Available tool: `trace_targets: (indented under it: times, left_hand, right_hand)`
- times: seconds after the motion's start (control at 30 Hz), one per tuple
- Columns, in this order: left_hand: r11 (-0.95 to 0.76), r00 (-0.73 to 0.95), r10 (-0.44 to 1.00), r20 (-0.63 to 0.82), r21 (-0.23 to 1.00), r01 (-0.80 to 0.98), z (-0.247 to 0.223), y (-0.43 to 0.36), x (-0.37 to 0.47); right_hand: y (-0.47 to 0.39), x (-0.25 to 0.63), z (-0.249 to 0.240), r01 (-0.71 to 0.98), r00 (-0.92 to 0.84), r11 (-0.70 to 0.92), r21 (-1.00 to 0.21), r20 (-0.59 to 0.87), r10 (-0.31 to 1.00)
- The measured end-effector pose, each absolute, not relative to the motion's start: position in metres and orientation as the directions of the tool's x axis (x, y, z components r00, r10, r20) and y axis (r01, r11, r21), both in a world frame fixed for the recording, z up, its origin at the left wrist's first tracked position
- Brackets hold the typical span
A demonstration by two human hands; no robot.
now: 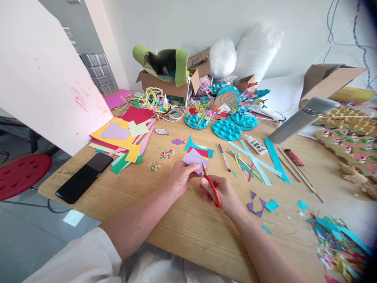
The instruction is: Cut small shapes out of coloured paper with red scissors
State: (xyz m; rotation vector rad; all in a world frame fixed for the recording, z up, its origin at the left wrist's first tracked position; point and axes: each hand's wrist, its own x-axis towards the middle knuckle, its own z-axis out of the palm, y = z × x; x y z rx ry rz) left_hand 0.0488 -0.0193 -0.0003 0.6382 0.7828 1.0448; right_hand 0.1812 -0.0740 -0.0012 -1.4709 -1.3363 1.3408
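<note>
Pinched in my left hand (182, 177) is a small piece of light purple paper (193, 157) with a line drawn on it. My right hand (220, 192) grips red-handled scissors (212, 188), fingers closed about the handles. The scissor blades point up and away, at the right edge of the purple paper. Just beyond the paper lie blue and red paper scraps (203, 152). A purple paper fish (178, 141) rests farther back, near small heaps of coloured paper dots (167, 153). To the right of the scraps is a pen (224, 158).
Stacked coloured paper (114, 135) and a black phone (84, 177) lie left. Thin paper strips (244, 165), a glue bottle (256, 144) and a grey thermos (303, 120) stand or lie right. Blue egg-tray pieces (226, 129) sit behind. Paper offcuts (341, 243) pile at the near right.
</note>
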Motion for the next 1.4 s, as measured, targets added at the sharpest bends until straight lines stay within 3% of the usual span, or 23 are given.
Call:
trace_targets:
  times: [1.4]
  left_hand:
    - [0.444,0.325,0.893,-0.310,0.721,-0.533,-0.0018,-0.0196,0.0485]
  right_hand:
    - [-0.0712,0.1868,-0.0024,0.161,-0.169,-0.243,-0.956,-0.269,0.948]
